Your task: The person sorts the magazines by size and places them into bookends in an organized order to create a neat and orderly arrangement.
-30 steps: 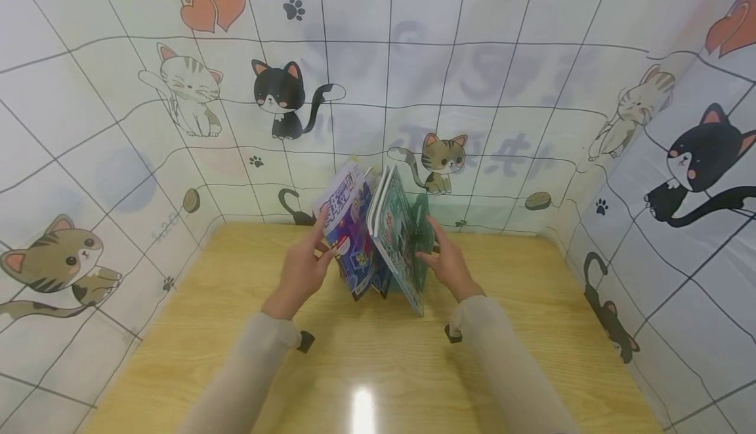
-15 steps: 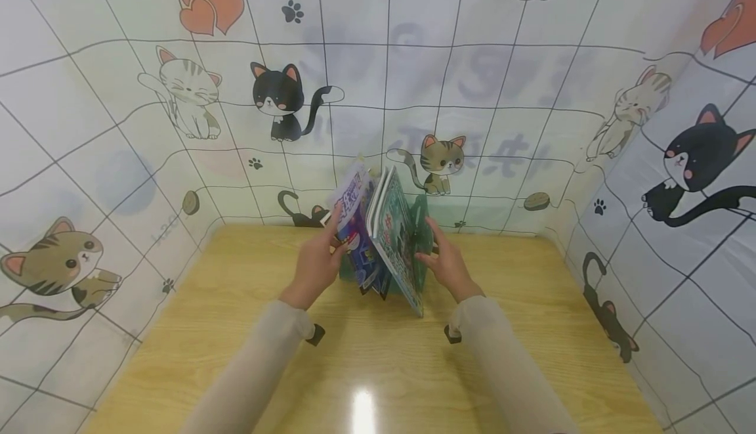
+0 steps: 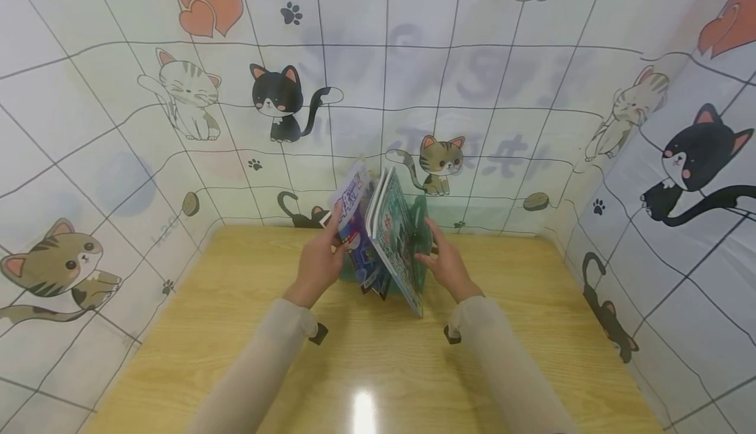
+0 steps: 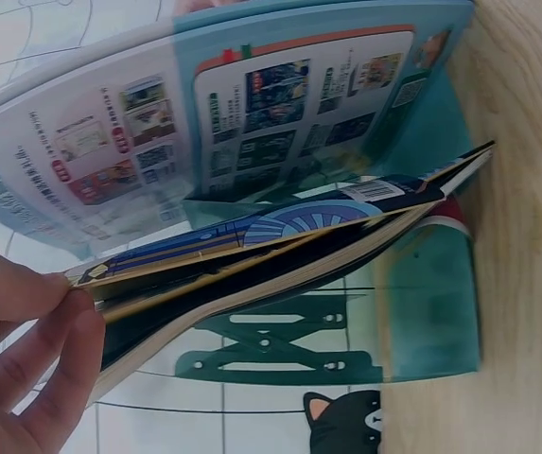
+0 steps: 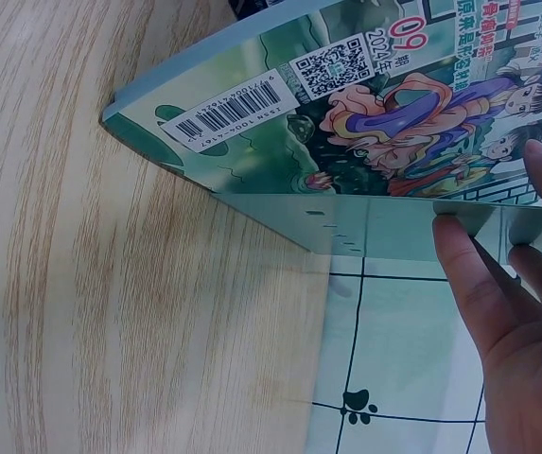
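Between my hands, several magazines stand in a green expanding book stand (image 3: 421, 214) with a crossed lattice back. My left hand (image 3: 319, 263) pinches the edges of the purple-blue magazines (image 3: 353, 192) between thumb and fingers; they lean to the right and gape apart in the left wrist view. Teal-covered magazines (image 3: 394, 230) stand to their right, their front corner tilted down toward the table. At the right end, my right hand (image 3: 450, 264) holds the stand's upright panel (image 5: 384, 227), with one digit overlapping the teal cover in the right wrist view.
The wooden table (image 3: 378, 368) carries the stand near its back edge. A white cloth wall (image 3: 502, 79) with grid lines and cartoon cats rises behind and on both sides. A bright light reflection falls on the table's front.
My left hand has moved to the right, bringing the purple-blue magazines closer to the teal ones. For the last half second it is nearly still. My right hand keeps its place.
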Available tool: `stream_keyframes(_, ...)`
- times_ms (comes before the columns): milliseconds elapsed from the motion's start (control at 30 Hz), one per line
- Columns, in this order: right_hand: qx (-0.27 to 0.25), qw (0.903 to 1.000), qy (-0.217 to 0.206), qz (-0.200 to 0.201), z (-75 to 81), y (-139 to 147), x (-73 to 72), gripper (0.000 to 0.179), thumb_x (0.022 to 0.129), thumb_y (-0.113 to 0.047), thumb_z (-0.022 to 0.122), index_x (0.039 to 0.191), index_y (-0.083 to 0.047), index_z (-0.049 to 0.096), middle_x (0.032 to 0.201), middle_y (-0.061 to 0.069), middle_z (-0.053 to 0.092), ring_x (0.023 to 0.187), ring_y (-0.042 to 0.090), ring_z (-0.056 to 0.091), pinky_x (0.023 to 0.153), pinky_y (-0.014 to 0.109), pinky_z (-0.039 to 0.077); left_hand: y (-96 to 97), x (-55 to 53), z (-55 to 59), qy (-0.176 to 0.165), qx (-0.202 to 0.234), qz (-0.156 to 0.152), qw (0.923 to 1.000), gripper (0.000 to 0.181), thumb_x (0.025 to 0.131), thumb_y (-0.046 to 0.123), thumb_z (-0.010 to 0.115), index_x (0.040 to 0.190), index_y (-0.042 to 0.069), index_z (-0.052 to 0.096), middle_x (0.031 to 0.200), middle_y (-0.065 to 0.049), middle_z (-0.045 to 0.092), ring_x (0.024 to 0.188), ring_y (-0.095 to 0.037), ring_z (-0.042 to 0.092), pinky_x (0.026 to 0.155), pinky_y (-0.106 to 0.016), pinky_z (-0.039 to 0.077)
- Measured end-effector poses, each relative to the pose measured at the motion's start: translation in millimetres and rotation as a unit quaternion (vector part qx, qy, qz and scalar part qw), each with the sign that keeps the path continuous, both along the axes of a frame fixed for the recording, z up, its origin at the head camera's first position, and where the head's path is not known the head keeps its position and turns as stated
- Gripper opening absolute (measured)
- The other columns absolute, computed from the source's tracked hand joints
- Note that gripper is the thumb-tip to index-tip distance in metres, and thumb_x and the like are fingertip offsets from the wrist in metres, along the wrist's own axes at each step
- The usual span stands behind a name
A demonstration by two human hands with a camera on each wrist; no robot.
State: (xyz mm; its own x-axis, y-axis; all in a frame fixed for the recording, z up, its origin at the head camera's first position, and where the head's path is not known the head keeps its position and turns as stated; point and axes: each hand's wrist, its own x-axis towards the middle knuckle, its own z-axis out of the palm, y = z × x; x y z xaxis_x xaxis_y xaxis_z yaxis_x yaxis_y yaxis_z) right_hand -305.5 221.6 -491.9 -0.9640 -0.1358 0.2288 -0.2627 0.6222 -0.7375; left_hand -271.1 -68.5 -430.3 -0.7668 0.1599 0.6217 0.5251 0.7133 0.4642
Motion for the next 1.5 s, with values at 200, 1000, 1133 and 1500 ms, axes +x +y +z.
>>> stream_keyframes(200, 0.003, 1.0, 0.008, -0.002, 0.6, 0.1, -0.7, 0.091, 0.087, -0.019, 0.074, 0.156, -0.035, 0.016, 0.156, 0.014, 0.029, 0.115, 0.045, 0.055, 0.082, 0.055, 0.053, -1.7, 2.0, 9.8, 0.042, 0.004, 0.005, 0.9991, 0.092, 0.082, -0.003, 0.073, 0.156, 0.022, 0.024, 0.078, -0.007, 0.067, 0.056, -0.018, 0.054, 0.048, -0.033, 0.04)
stream_keyframes(1000, 0.009, 0.9999, 0.001, -0.006, -0.3, -0.8, -2.0, 0.093, 0.086, -0.02, 0.074, 0.155, -0.037, 0.015, 0.156, 0.013, 0.029, 0.116, 0.043, 0.056, 0.084, 0.054, 0.053, 11.0, -6.0, -10.5, 0.01, 0.002, 0.014, 0.9998, 0.094, 0.082, -0.001, 0.074, 0.156, 0.023, 0.022, 0.087, -0.011, 0.07, 0.066, -0.02, 0.063, 0.051, -0.034, 0.047)
stream_keyframes(1133, 0.008, 0.9999, 0.002, -0.005, -0.6, -1.1, -2.2, 0.092, 0.086, -0.019, 0.075, 0.156, -0.032, 0.016, 0.155, 0.014, 0.03, 0.115, 0.044, 0.056, 0.083, 0.055, 0.053, 13.0, -5.9, -11.8, 0.006, 0.003, 0.02, 0.9998, 0.096, 0.081, -0.002, 0.075, 0.157, 0.024, 0.022, 0.086, -0.012, 0.069, 0.065, -0.02, 0.061, 0.052, -0.034, 0.048)
stream_keyframes(1500, 0.006, 0.9999, -0.005, -0.007, 0.8, -1.8, -0.9, 0.092, 0.087, -0.019, 0.074, 0.156, -0.035, 0.016, 0.156, 0.012, 0.029, 0.117, 0.044, 0.055, 0.084, 0.055, 0.052, 19.6, -10.8, -17.8, 0.002, -0.011, 0.026, 0.9996, 0.093, 0.082, -0.003, 0.071, 0.156, 0.024, 0.022, 0.075, -0.006, 0.066, 0.054, -0.015, 0.05, 0.047, -0.03, 0.041)
